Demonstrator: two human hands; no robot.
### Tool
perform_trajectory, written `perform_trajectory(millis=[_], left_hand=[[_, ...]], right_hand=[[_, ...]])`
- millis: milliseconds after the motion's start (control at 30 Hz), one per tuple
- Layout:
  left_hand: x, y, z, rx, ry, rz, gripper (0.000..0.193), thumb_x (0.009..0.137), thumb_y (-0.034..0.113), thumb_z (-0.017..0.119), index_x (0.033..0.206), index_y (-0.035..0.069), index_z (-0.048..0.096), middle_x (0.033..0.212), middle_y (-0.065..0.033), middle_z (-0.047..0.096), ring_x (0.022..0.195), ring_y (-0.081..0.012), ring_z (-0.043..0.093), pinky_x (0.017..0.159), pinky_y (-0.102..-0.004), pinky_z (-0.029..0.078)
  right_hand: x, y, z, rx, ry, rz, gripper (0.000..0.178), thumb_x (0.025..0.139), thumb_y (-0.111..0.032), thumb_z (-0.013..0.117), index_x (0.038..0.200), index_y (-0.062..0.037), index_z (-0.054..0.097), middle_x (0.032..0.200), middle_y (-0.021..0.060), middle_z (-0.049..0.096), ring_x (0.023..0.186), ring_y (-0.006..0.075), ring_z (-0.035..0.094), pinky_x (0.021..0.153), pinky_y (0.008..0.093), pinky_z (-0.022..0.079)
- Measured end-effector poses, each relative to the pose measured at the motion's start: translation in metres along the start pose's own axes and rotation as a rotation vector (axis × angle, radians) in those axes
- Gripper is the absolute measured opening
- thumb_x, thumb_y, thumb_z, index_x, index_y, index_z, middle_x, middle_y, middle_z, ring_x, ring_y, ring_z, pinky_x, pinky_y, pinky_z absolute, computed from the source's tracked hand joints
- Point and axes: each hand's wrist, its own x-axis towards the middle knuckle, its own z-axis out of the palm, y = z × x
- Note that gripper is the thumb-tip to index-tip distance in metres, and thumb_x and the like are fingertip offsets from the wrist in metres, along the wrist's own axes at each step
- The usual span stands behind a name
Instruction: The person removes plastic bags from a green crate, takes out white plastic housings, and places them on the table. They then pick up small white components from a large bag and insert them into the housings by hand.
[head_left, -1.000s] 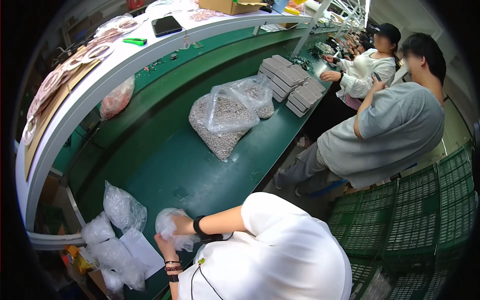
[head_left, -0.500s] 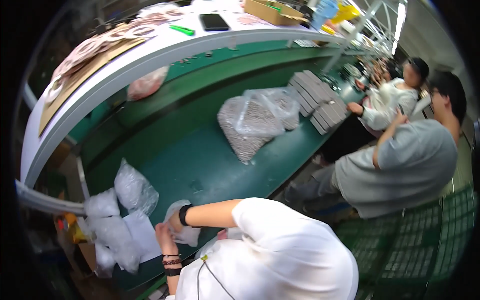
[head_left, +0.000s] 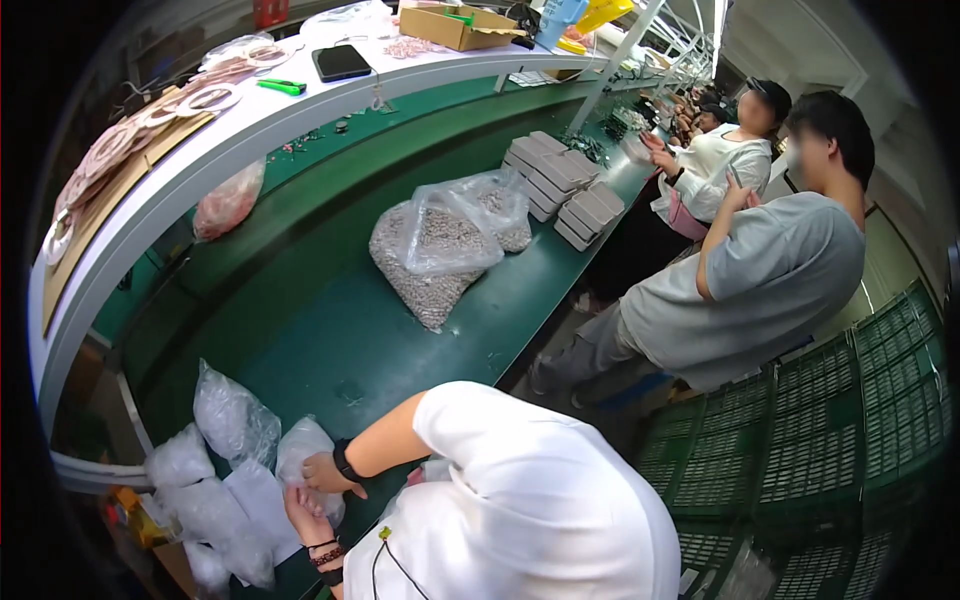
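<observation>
A clear plastic bag with whitish contents point(head_left: 303, 440) lies at the lower left of the green workbench point(head_left: 345, 350). Both my hands are at its near end. My left hand point(head_left: 305, 512), with bracelets on the wrist, is closed at the bag's lower edge with its fingers curled. My right hand point(head_left: 327, 474), below a black wristband, bends over the bag just above the left hand and grips the plastic. The exact hold of the fingertips is too small to make out. A white sheet of paper point(head_left: 262, 510) lies beside the bag.
More filled clear bags point(head_left: 235, 410) are grouped at the left. A large bag of small greyish pieces point(head_left: 430, 260) and stacked grey trays point(head_left: 560, 175) sit farther along. A white shelf point(head_left: 250, 125) curves overhead. Two people point(head_left: 750, 270) stand at the right, by green crates point(head_left: 810, 440).
The view has shifted, so the bench appears farther left. The bag now extends beyond my hands, and my right hand lies over its near end instead of close against the left.
</observation>
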Motion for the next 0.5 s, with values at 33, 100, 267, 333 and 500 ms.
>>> perform_trajectory(millis=[33, 100, 267, 333, 500], left_hand=[[-0.004, 0.001, 0.017, 0.003, 0.009, 0.006, 0.018, 0.084, 0.016, 0.05, 0.099, 0.007, 0.048, 0.071, 0.0016, 0.05, 0.051, -0.0042, 0.042, 0.04, -0.0205, 0.034], [-0.016, -0.003, 0.063, 0.298, 0.078, 0.222, 0.017, 0.083, 0.019, 0.052, 0.097, 0.009, 0.049, 0.067, 0.0048, 0.046, 0.044, 0.0005, 0.03, 0.035, -0.0167, 0.022], [-0.045, 0.025, 0.061, 0.428, 0.212, 0.209, 0.021, 0.082, 0.015, 0.054, 0.101, 0.007, 0.051, 0.077, 0.0008, 0.052, 0.061, -0.0064, 0.044, 0.049, -0.0211, 0.035], [-0.04, 0.017, 0.031, 0.704, 0.157, 0.493, 0.019, 0.08, 0.012, 0.055, 0.096, 0.003, 0.053, 0.084, -0.0032, 0.057, 0.077, -0.0122, 0.052, 0.066, -0.0255, 0.045], [-0.083, 0.014, 0.013, 0.548, 0.063, 0.662, 0.021, 0.079, 0.012, 0.058, 0.097, 0.005, 0.051, 0.091, -0.0024, 0.054, 0.089, -0.0111, 0.05, 0.078, -0.025, 0.041]], right_hand=[[0.03, 0.011, 0.039, 0.108, 0.034, 0.155, 0.042, 0.064, -0.037, 0.063, 0.093, -0.0073, 0.06, 0.099, 0.0144, 0.057, 0.098, 0.0297, 0.052, 0.086, 0.04, 0.039], [0.049, 0.019, 0.075, 0.2, -0.1, 0.362, 0.041, 0.062, -0.035, 0.064, 0.094, -0.0095, 0.061, 0.1, 0.0122, 0.058, 0.099, 0.0283, 0.052, 0.086, 0.0411, 0.04], [0.033, -0.03, -0.063, 0.182, -0.585, 0.12, 0.068, 0.056, -0.045, 0.073, 0.108, -0.0058, 0.054, 0.101, 0.0157, 0.059, 0.095, 0.0331, 0.055, 0.081, 0.0441, 0.043], [0.032, -0.055, -0.091, 0.183, -0.607, 0.224, 0.062, 0.065, -0.046, 0.068, 0.106, -0.002, 0.053, 0.095, 0.0195, 0.06, 0.088, 0.0336, 0.058, 0.072, 0.0423, 0.046], [0.03, -0.067, -0.115, 0.413, -0.296, 0.172, 0.049, 0.073, -0.029, 0.065, 0.105, 0.0038, 0.049, 0.101, 0.0229, 0.055, 0.094, 0.0358, 0.052, 0.078, 0.0407, 0.043]])
